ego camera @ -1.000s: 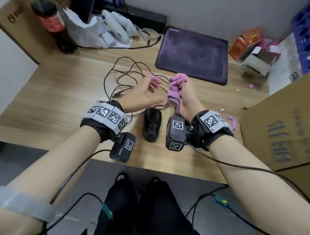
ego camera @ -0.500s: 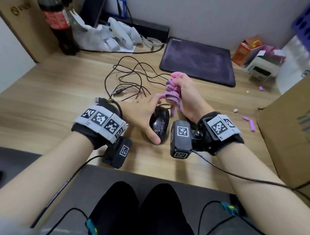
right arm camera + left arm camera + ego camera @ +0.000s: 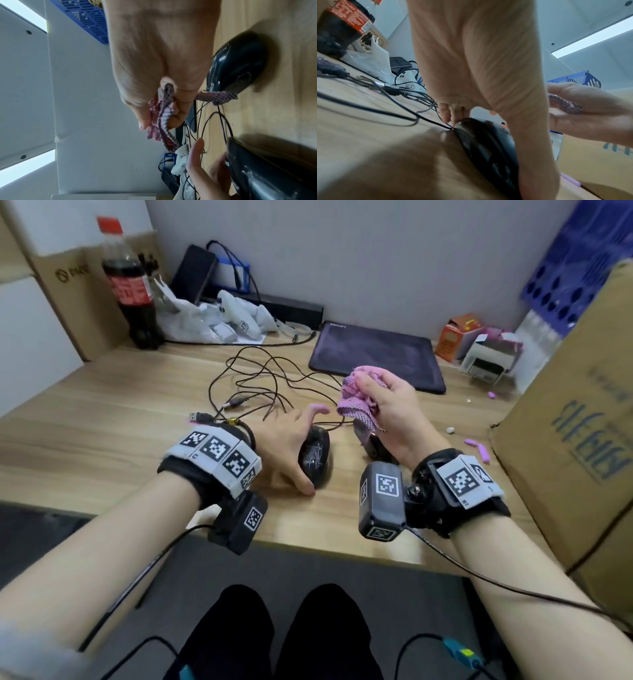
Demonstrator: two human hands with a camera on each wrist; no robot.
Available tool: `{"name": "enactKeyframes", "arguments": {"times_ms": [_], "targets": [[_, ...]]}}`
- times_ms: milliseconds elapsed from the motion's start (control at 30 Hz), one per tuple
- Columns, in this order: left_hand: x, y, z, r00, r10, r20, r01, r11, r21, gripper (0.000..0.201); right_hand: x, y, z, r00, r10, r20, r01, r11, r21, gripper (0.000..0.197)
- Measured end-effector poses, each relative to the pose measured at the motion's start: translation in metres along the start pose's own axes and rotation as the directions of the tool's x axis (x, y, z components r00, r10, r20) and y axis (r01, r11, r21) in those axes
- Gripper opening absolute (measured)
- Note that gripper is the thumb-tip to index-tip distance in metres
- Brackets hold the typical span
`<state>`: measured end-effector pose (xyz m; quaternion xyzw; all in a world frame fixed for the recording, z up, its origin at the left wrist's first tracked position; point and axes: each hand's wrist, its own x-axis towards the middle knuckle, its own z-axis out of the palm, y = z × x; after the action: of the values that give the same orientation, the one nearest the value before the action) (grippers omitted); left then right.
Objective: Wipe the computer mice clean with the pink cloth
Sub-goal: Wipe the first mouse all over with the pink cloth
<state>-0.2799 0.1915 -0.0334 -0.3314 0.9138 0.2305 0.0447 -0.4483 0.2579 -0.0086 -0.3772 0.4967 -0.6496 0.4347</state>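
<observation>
**Left hand on one mouse, cloth bunched in the right above the other**

The work goes on at a light wood-grain desk [image 3: 102, 419] set against a grey-white partition wall [image 3: 376, 258], with bright ceiling light panels [image 3: 25, 14] showing in the wrist views. Beyond both hands, a tangle of thin dark cables [image 3: 260, 385] lies loose on the desk, and past that a dark purple mouse pad [image 3: 376, 357] sits by the wall.

To the right of the right hand stands a large cardboard box [image 3: 582, 422], its contents hidden; a blue perforated panel [image 3: 582, 261] leans behind it. Farther back on that side, a small orange carton [image 3: 459, 337] and a white carton [image 3: 489, 361] stand open, something pink showing in them but too small to name. Far left of the left hand stand a cola bottle [image 3: 128, 285], dark liquid filling most of it, another cardboard box [image 3: 68, 296], and a white plastic bag [image 3: 191, 316] with white items beside it.

The left hand [image 3: 284, 443] curls over the left black mouse [image 3: 317, 457], thumb along its near side, fingers reaching past its front. The right hand [image 3: 390, 409] is closed tight around the bunched pink cloth [image 3: 356, 395], raised off the desk; a loose corner hangs toward the second black mouse [image 3: 373, 443], which lies directly below this hand. Whether that corner touches it cannot be told.
</observation>
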Motion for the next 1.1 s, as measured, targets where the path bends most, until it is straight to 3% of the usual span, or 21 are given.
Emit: {"name": "enactKeyframes", "arguments": {"times_ms": [233,467,600,767,900,1000,1100], "targets": [[-0.013,0.003,-0.009,0.997,-0.008,-0.082,-0.025,0.920,-0.392,0.121,-0.016,-0.005,-0.007,0.994,0.088,0.058,-0.083,0.992,-0.091,0.014],[-0.026,0.015,-0.019,0.984,0.028,-0.175,-0.117,0.842,-0.526,0.142,-0.030,-0.009,-0.001,0.990,0.054,0.131,-0.033,0.987,-0.157,0.006],[-0.032,0.016,-0.020,0.971,0.016,-0.237,-0.162,0.773,-0.614,0.133,-0.032,-0.011,0.004,0.992,0.044,0.116,-0.028,0.990,-0.138,0.008],[-0.040,0.016,-0.018,0.945,-0.028,-0.326,-0.234,0.639,-0.733,0.142,-0.030,-0.011,0.009,0.990,0.086,0.109,-0.080,0.995,-0.061,0.009],[-0.038,0.010,-0.015,0.914,-0.088,-0.396,-0.304,0.499,-0.812,0.140,-0.028,-0.013,0.013,0.982,0.125,0.142,-0.130,0.991,0.025,0.016],[-0.033,0.008,-0.013,0.903,-0.109,-0.416,-0.330,0.442,-0.834,0.135,-0.026,-0.015,0.018,0.972,0.180,0.150,-0.194,0.978,0.083,0.017],[-0.026,0.013,-0.011,0.892,-0.156,-0.424,-0.352,0.347,-0.869,0.143,-0.023,-0.014,0.021,0.968,0.225,0.114,-0.244,0.951,0.190,0.039]]}}
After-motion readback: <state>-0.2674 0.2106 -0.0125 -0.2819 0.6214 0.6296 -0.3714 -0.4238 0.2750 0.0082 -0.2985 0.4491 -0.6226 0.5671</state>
